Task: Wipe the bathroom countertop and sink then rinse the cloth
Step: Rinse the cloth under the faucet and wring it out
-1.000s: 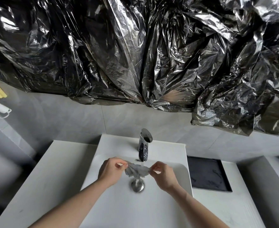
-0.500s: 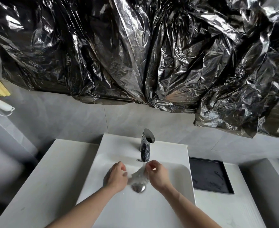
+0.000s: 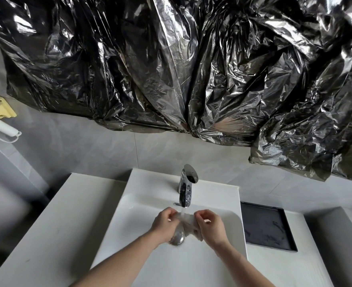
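A small grey cloth [image 3: 187, 225] is bunched between my two hands over the white sink [image 3: 133, 220]. My left hand [image 3: 164, 224] grips its left side and my right hand [image 3: 211, 226] grips its right side. Water runs from the chrome faucet [image 3: 186, 188] straight onto the cloth. The chrome drain [image 3: 177, 238] shows just below the cloth, partly hidden by it. The white countertop [image 3: 52, 228] lies to the left of the basin.
A black square tray [image 3: 268, 226] is set into the counter right of the sink. Crinkled black plastic sheeting [image 3: 171, 69] covers the wall above. A white hair dryer in a yellow holder [image 3: 0, 119] hangs on the left wall.
My hands came closer together and bunched the cloth, which was stretched between them before. They rose a little toward the spout, and water now falls on the cloth.
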The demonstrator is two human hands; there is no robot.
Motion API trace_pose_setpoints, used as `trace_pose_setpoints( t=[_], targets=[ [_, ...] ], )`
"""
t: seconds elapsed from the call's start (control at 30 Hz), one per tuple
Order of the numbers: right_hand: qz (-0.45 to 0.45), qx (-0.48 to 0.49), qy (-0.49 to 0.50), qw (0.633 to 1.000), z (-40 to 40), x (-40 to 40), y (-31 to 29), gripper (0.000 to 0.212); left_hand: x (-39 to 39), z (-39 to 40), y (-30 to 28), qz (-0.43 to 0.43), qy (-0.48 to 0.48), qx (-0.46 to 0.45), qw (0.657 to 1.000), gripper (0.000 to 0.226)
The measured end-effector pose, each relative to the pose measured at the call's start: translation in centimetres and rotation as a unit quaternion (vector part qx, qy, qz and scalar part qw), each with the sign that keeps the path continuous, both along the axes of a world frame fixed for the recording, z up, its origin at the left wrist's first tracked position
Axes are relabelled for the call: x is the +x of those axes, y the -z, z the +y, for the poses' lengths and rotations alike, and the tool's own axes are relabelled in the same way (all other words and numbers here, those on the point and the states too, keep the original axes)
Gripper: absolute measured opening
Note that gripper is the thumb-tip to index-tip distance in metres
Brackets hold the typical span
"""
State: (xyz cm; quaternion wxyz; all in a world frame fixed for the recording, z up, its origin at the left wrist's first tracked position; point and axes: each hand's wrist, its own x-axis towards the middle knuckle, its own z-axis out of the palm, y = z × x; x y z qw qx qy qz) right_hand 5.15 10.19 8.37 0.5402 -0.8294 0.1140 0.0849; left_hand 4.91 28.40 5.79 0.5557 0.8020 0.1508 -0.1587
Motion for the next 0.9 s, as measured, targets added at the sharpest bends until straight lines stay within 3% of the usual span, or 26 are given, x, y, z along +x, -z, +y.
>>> trace_pose_setpoints(
  t=[0.1,0.27,0.37,0.43,0.5,0.57,0.63,0.7,0.77,0.9],
  targets=[
    [0.025,-0.019,-0.068,0.997,0.7,-0.9,1.1,0.017,0.0,-0.2,0.0,-0.003,-0.058,-0.041,0.997,0.005],
    [0.083,0.193,-0.150,0.966,2.9,-1.6,0.1,0.050,0.3,-0.2,-0.9,0.025,-0.119,-0.187,0.975,0.014],
    [0.090,0.138,-0.123,0.979,3.1,-0.9,1.3,0.040,0.4,0.8,-2.0,0.051,-0.079,-0.212,0.973,0.020],
    [0.091,0.049,-0.133,0.986,3.2,-0.4,1.5,0.022,0.2,2.0,-2.2,0.035,-0.034,-0.159,0.986,0.027],
    [0.100,0.016,-0.150,0.983,3.3,0.1,1.0,0.033,-0.3,3.6,-2.0,-0.022,0.023,-0.004,0.999,0.046],
    [0.136,0.056,-0.180,0.973,3.5,0.7,0.8,0.023,-1.3,5.0,-1.8,-0.077,0.132,0.151,0.977,0.068],
    [0.190,0.063,-0.203,0.958,3.6,1.1,0.1,0.015,-1.8,5.4,-1.5,-0.116,0.232,0.218,0.941,0.079],
    [0.213,0.035,-0.244,0.945,3.7,1.6,-0.1,0.017,-1.9,5.0,-1.4,-0.131,0.264,0.236,0.926,0.074],
    [0.205,-0.026,-0.270,0.940,4.0,2.1,-0.7,0.028,-1.4,4.5,-1.6,-0.109,0.228,0.217,0.943,0.056],
    [0.135,-0.185,-0.257,0.939,4.4,2.8,-1.1,0.015,0.3,3.4,-2.0,-0.064,0.122,0.166,0.976,0.018]
  ],
)
